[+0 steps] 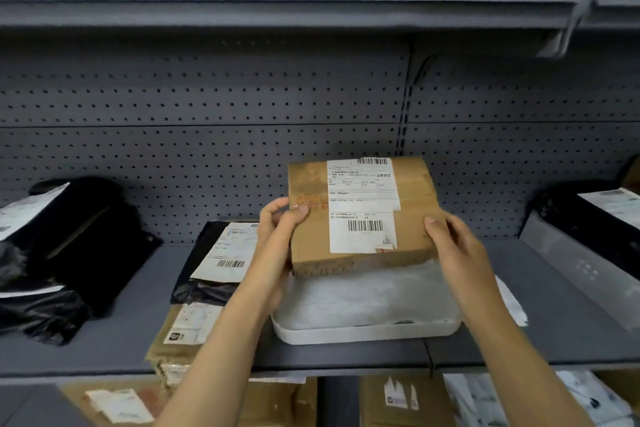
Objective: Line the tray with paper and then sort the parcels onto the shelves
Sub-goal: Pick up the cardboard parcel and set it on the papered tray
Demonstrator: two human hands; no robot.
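A brown cardboard parcel with a white shipping label faces me, tilted up over the far part of a white tray. My left hand grips its left edge and my right hand grips its right edge. White paper lines the tray, which sits on the grey middle shelf. The parcel's lower edge is close to the paper; contact cannot be told.
A black bag parcel lies on a flat cardboard parcel left of the tray. More black bags sit at far left, a grey and black parcel at right. Boxes fill the lower shelf. Pegboard backs the shelves.
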